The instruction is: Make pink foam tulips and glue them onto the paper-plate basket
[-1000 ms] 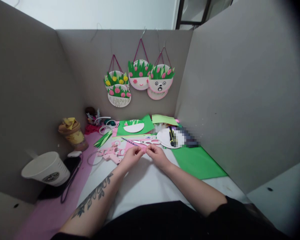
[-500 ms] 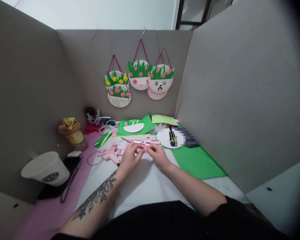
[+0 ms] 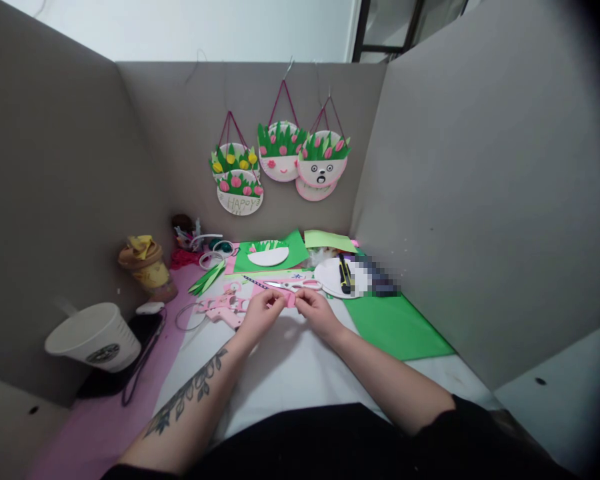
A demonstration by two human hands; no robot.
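Observation:
My left hand [image 3: 261,312] and my right hand [image 3: 314,310] meet over the white table sheet [image 3: 290,367], fingers pinched together on a small pink paper piece [image 3: 291,301] held between them. Just beyond my fingertips lie pink-handled scissors [image 3: 295,285] and a pencil [image 3: 256,283]. A pink cut-out sheet [image 3: 220,308] lies left of my left hand.
A green paper sheet [image 3: 397,325] lies to the right, with a white paper plate [image 3: 333,277] and a black-yellow cutter [image 3: 345,273] behind it. A white cup [image 3: 94,336] and a lidded drink [image 3: 147,267] stand at left. Several decorated paper plates [image 3: 280,163] hang on the back partition.
Both hands have stayed in place, their fingers working the pink piece slightly; it now shows more plainly between the fingertips.

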